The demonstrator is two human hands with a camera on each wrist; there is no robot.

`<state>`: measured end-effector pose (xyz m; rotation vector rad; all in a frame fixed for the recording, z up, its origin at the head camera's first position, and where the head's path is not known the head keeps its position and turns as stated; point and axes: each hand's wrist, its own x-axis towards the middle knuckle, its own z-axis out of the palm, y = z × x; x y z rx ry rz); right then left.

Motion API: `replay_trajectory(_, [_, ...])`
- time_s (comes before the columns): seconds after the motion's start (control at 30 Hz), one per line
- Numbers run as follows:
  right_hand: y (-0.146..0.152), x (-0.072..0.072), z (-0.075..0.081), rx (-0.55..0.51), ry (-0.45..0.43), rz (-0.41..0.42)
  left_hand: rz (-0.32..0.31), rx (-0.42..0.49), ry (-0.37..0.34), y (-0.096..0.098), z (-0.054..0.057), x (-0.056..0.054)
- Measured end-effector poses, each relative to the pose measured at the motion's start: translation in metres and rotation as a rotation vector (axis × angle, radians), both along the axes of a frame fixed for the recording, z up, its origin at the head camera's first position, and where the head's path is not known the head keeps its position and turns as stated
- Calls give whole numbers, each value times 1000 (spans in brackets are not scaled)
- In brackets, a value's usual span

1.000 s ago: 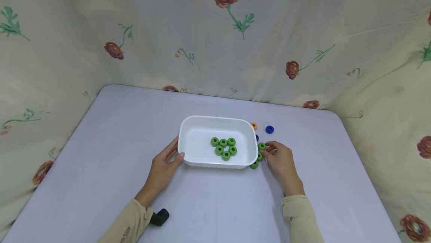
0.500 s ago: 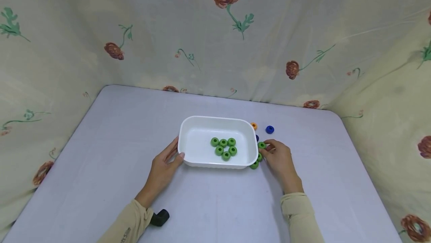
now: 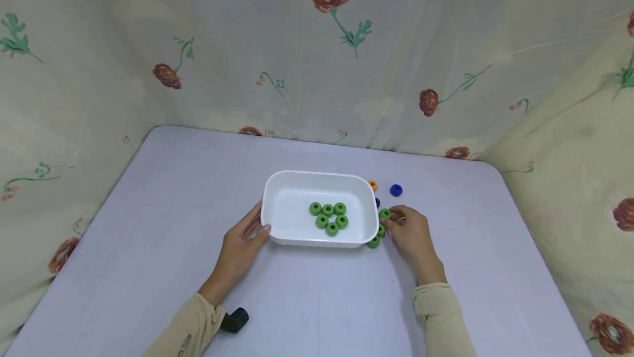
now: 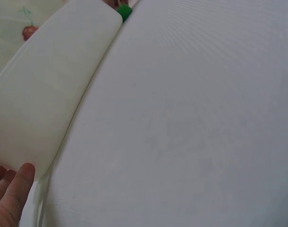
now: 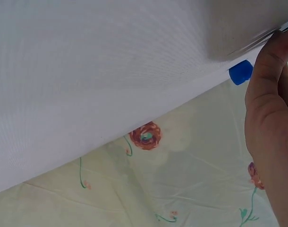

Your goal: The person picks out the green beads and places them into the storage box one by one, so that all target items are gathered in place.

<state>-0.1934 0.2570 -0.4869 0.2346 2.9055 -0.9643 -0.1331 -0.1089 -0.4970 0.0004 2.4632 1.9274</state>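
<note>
A white rectangular plastic tray [image 3: 297, 239] stands in the middle of the table in the head view. Several green beads [image 3: 322, 221], round with a dark hole, lie on its floor. My left hand [image 3: 240, 250] grips the tray's left end, thumb at the front corner and fingers along the side. To the right of the tray, my right hand [image 3: 410, 239] pinches a green bead [image 3: 385, 213] between thumb and fingers. Two more green beads [image 3: 373, 242] lie just below it, against the tray's right wall. The right wrist view mostly hides the pinched bead.
Beyond my right hand are a blue bead [image 3: 396, 190], an orange bead [image 3: 373, 185] and a dark blue bead [image 3: 377, 202] partly hidden by the tray. A black object [image 3: 235, 320] sits by my left sleeve. A flowered cloth [image 3: 297, 43] hangs behind the table.
Almost nothing differs. My right hand and the green bead in its fingers have shifted very slightly away from me; the left hand and tray stay put.
</note>
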Motion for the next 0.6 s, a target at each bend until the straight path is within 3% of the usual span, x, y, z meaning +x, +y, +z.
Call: replay_trajectory(0.6, [2, 1, 9, 13, 77, 3, -3, -2, -1, 0, 0, 1])
